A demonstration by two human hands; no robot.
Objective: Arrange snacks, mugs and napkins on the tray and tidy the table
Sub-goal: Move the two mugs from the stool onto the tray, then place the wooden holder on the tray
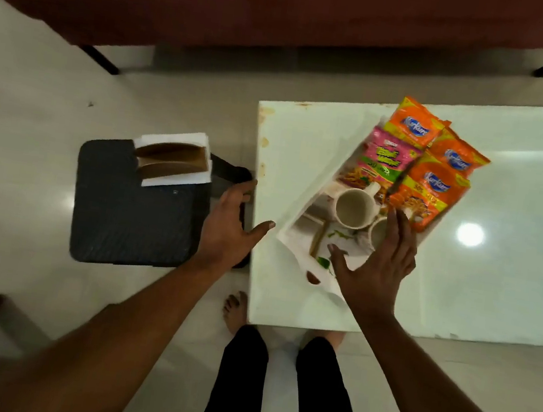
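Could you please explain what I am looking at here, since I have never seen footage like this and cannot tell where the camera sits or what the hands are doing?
There is no machine: the single picture comes from a camera on a person's head, looking down at their bare arms. On the white table stands a white tray holding three orange snack packets, a pink snack packet, two mugs and a napkin. The right hand hovers open over the tray, partly covering one mug. The left hand, also open and empty, is beside the table, above a dark stool carrying a napkin holder.
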